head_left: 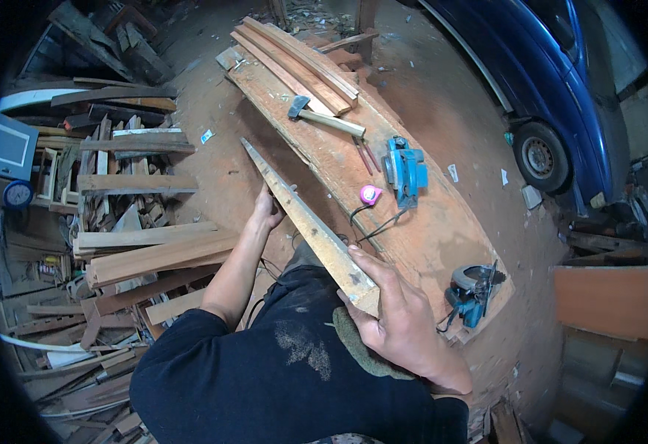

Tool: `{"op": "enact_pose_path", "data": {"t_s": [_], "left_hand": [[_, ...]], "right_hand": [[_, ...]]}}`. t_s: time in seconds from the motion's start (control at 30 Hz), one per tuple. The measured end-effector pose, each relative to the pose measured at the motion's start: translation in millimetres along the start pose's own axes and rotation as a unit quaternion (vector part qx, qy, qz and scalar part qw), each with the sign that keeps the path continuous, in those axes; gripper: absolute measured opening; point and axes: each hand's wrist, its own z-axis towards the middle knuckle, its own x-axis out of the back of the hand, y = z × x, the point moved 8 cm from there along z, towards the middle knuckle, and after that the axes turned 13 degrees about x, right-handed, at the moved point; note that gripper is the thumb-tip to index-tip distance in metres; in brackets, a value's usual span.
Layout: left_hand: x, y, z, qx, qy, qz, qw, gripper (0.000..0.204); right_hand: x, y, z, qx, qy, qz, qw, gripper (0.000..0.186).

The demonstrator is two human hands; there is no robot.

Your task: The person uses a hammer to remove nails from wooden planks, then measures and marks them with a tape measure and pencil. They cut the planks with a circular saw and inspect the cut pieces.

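Observation:
A long, pale wooden board (pixel 305 218) slants across in front of my body, its near end raised close to me and its far end pointing away to the left. My right hand (pixel 398 311) grips the near end, thumb on the upper face. Farther along, my left hand (pixel 268 209) holds the board from its left side and underneath; some of its fingers are hidden. On the workbench (pixel 442 237) beyond lie a hammer (pixel 331 122), a pink tape measure (pixel 370 194), a blue electric planer (pixel 405 172) and a circular saw (pixel 473 294).
Several planed boards (pixel 294 63) are stacked at the bench's far end. Piled scrap timber (pixel 139 185) fills the left side, with a round dial scale (pixel 18 194) beside it. A blue car (pixel 538 81) stands at the right. Black cords (pixel 379 228) trail off the bench's near edge.

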Motion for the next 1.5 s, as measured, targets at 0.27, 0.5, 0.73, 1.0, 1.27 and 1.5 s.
{"op": "enact_pose_path", "data": {"t_s": [0.27, 0.5, 0.73, 1.0, 1.27, 1.5], "left_hand": [[5.0, 6.0, 11.9, 0.023, -0.061, 0.009, 0.998, 0.067], [-13.7, 70.3, -40.7, -0.468, 0.259, 0.569, 0.624, 0.075], [-114.5, 18.9, -1.8, -0.371, -0.138, 0.735, 0.551, 0.073], [-253.1, 64.6, -37.6, -0.471, -0.147, 0.616, 0.614, 0.079], [-385.6, 207.9, -214.3, -0.430, -0.297, 0.311, 0.793, 0.086], [-354.6, 267.9, -249.9, -0.346, -0.355, 0.252, 0.831, 0.077]], "right_hand": [[11.7, -5.9, 24.4, 0.009, -0.006, -0.019, 1.000, 0.070], [60.2, 10.7, -5.8, -0.095, 0.021, -0.083, 0.992, 0.065], [195.7, -35.3, -171.1, -0.212, 0.260, -0.229, 0.914, 0.083], [252.3, -30.0, -159.6, -0.117, 0.644, -0.211, 0.726, 0.056], [-26.4, 220.4, -223.6, -0.400, 0.402, 0.095, 0.818, 0.038], [-208.0, 239.2, -189.3, -0.288, 0.133, -0.123, 0.940, 0.084]]}}
